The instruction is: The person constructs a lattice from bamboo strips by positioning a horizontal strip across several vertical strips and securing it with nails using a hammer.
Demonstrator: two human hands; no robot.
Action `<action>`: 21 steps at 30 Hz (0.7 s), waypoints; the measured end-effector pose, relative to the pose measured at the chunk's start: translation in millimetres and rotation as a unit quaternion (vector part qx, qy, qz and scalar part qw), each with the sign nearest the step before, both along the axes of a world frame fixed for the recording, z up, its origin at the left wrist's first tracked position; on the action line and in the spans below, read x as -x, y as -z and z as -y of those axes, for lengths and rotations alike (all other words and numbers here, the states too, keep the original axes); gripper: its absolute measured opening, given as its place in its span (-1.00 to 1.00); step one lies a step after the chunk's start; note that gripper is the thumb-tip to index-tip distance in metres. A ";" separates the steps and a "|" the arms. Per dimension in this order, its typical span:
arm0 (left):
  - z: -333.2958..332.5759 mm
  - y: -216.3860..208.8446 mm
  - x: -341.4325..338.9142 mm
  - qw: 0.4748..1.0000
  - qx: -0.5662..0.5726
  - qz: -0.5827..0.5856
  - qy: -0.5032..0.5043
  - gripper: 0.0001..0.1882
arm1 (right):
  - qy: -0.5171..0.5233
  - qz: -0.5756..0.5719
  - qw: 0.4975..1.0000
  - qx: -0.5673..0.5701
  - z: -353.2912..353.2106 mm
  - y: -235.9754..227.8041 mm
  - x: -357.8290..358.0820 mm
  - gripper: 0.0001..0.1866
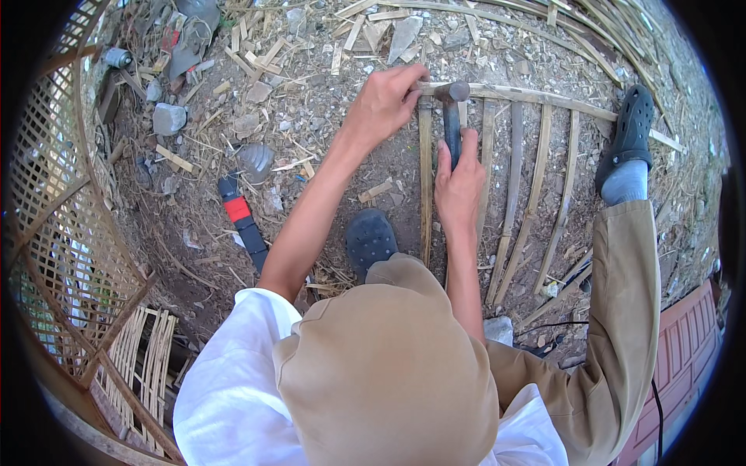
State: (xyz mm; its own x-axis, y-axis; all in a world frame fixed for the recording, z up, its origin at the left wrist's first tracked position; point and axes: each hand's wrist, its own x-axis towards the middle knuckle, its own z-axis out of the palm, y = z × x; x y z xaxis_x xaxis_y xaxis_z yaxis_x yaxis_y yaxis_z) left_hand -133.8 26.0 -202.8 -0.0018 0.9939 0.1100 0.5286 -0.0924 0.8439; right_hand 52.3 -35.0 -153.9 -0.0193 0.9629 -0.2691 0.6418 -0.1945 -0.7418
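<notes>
My right hand (458,186) is wrapped around the handle of a hammer (452,128). Its metal head lies over a long crosswise bamboo strip (536,95), close to the strip's left end. At that end my left hand (385,101) is closed, thumb and forefinger on either side of the strip; whether a nail is also between the fingertips is hidden. Several lengthwise slats (535,202) run from the crosswise strip toward me, side by side with gaps between them. My right clog (633,128) is by the strip's right end.
My other clog (370,241) stands left of the slats. A dark strap-like object with a red band (237,208) lies near my left forearm. Wood offcuts and stones (169,119) litter the ground. A lattice panel (70,225) rises at left; long strips (598,46) lie far right.
</notes>
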 end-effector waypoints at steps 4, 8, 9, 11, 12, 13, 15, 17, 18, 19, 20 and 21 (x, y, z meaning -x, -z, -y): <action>-3.4 11.4 6.3 0.997 -0.035 -0.050 0.045 -0.84 | -0.001 -0.001 1.000 -0.004 0.4 1.0 1.1 -0.74; -5.8 12.8 4.9 0.996 -0.013 -0.068 0.056 -0.83 | 0.005 0.003 1.000 0.026 -1.0 -3.2 1.4 -0.75; -5.9 14.1 5.6 0.996 0.001 -0.068 0.060 -0.81 | 0.003 -0.001 1.000 0.013 -0.1 -1.3 1.6 -0.75; -5.9 15.4 5.8 0.995 -0.031 -0.062 0.067 -0.85 | 0.003 -0.004 1.000 0.001 0.4 0.0 1.1 -0.75; -6.0 16.1 5.5 0.995 -0.047 -0.059 0.070 -0.87 | 0.003 -0.002 1.000 0.002 0.2 -0.2 0.6 -0.76; -6.6 14.9 5.0 0.994 -0.056 -0.063 0.074 -0.86 | 0.003 -0.001 1.000 0.004 0.0 -0.4 0.7 -0.76; -8.5 12.7 2.7 0.991 -0.073 -0.070 0.083 -0.84 | 0.001 0.002 1.000 0.006 -0.5 -0.9 1.0 -0.76; -7.4 11.2 -2.3 0.996 -0.068 -0.036 0.043 -0.79 | 0.000 0.001 1.000 0.002 -0.5 -1.6 1.2 -0.76; -7.1 10.4 -4.7 0.997 -0.065 -0.019 0.023 -0.76 | 0.001 -0.003 1.000 -0.001 -0.3 -1.9 1.4 -0.76; -7.1 11.0 -6.5 0.999 -0.043 -0.001 0.014 -0.75 | 0.001 -0.006 1.000 -0.003 -0.1 -2.1 1.8 -0.76; -7.1 11.6 -8.1 1.000 -0.021 0.016 0.004 -0.74 | 0.002 0.000 1.000 0.001 -0.2 -2.0 1.9 -0.76; -6.9 12.0 -8.6 0.999 0.001 0.034 -0.005 -0.72 | 0.003 0.006 1.000 0.005 -0.4 -1.8 1.8 -0.76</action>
State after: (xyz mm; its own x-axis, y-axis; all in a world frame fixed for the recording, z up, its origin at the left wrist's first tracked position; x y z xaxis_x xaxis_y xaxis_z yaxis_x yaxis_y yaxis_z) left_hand -125.2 32.9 -214.9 -0.0190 0.9941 0.1066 0.4715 -0.0851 0.8778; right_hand 50.5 -34.6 -152.1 -0.0110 0.9605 -0.2782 0.6493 -0.2047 -0.7324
